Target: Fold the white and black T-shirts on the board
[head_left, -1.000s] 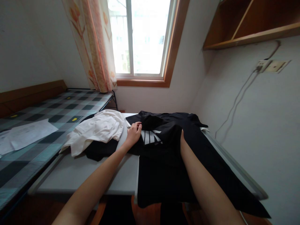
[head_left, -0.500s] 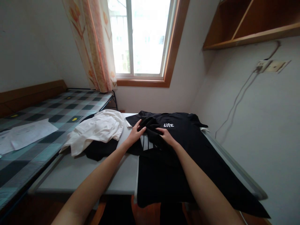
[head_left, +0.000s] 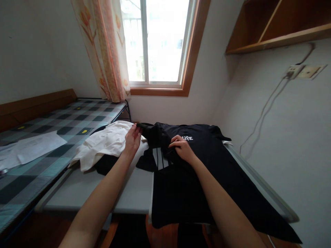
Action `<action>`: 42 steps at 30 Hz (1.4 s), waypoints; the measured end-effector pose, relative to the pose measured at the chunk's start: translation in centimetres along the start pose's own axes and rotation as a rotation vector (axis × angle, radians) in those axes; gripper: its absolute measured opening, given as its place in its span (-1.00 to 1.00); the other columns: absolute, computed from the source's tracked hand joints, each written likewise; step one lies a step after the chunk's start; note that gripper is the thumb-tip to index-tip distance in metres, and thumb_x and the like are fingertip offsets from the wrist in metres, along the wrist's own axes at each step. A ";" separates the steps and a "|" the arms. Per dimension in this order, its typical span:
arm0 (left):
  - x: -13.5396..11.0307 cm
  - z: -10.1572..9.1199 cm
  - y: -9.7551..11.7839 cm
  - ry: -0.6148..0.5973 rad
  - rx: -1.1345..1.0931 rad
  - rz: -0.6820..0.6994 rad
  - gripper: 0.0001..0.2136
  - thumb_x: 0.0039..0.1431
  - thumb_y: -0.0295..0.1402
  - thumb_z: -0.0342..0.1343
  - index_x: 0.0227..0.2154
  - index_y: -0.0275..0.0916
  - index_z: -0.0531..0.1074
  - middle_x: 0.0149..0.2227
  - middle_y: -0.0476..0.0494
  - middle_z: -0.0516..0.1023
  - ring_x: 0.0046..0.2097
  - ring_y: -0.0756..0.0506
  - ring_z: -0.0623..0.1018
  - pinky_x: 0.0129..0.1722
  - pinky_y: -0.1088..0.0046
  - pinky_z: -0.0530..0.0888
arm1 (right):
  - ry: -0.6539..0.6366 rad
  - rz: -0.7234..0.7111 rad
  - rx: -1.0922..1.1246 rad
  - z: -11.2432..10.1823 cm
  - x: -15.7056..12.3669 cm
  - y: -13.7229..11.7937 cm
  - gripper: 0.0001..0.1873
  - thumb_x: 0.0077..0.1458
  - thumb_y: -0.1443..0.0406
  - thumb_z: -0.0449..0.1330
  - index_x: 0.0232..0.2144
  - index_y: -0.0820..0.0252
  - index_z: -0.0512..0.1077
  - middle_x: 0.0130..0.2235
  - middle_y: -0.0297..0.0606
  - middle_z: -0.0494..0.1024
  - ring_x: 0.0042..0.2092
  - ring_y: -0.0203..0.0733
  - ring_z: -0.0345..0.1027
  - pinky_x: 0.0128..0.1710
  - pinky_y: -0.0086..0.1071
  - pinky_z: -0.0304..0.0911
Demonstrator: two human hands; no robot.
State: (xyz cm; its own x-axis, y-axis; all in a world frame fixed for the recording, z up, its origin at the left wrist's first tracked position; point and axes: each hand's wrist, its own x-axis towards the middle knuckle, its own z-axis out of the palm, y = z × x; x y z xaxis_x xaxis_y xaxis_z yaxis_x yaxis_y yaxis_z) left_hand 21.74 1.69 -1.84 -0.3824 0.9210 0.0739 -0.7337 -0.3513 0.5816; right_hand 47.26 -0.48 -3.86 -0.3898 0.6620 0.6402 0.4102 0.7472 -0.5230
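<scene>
A black garment with a pale striped panel (head_left: 160, 160) is bunched between my hands. My left hand (head_left: 132, 139) pinches its far left edge and holds it up, close to a crumpled white garment (head_left: 108, 137). To the right, my right hand (head_left: 181, 148) is closed on a fold of the same cloth, its fingers bent. Beneath and beside it a black T-shirt (head_left: 222, 172) with white lettering lies spread out, and its hem hangs over the table's near edge. Part of the striped garment blends into the black cloth under it.
The grey-white table (head_left: 100, 194) has black cloth (head_left: 107, 164) under the white garment. On the left stands a bed (head_left: 28, 179) with a checked cover and papers (head_left: 38, 148). A shelf (head_left: 279, 27) and a socket with a cable (head_left: 294, 71) are on the right wall.
My left hand has moved left and away from me, drawing the black cloth out toward the white garment. My right hand stays in nearly the same place.
</scene>
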 end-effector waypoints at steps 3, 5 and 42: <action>0.8 -0.1 1.6 0.046 -0.045 -0.006 -0.84 -0.01 -0.60 0.07 -0.41 -0.22 0.41 -0.42 0.04 0.53 -0.32 0.09 0.55 -0.07 0.53 0.47 | 0.489 0.137 -0.041 -2.3 0.4 0.8 -0.59 -0.11 0.52 -0.02 -0.43 0.10 0.58 -0.23 -0.24 0.40 -0.15 -0.18 0.32 -0.08 -0.27 0.25; 0.8 -0.1 1.9 -0.004 -0.009 -0.025 -0.79 -0.05 -0.60 0.03 -0.36 -0.20 0.42 -0.41 0.05 0.52 -0.33 0.09 0.54 -0.12 0.55 0.48 | 0.682 0.226 -0.091 -3.3 0.4 1.5 -0.63 -0.09 0.47 -0.02 -0.40 0.12 0.55 -0.24 -0.24 0.38 -0.16 -0.17 0.31 -0.08 -0.26 0.25; -5.5 -0.1 -4.3 -0.900 1.116 0.151 -0.60 -0.07 -0.54 0.01 -0.14 -0.25 0.53 -0.20 -0.10 0.61 -0.14 -0.13 0.55 -0.09 0.35 0.46 | 0.196 0.241 0.156 0.8 -0.2 0.4 -0.56 -0.11 0.36 0.09 -0.10 0.18 0.43 -0.35 -0.27 0.50 -0.28 -0.16 0.35 -0.18 -0.30 0.26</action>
State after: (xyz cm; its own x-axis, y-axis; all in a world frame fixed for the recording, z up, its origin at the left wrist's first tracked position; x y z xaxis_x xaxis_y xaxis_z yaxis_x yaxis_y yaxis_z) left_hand 26.93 -1.88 -4.86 0.3708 0.8271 0.4224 0.2559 -0.5282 0.8096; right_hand 46.88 -0.27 -4.63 -0.1254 0.8078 0.5760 0.3343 0.5810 -0.7420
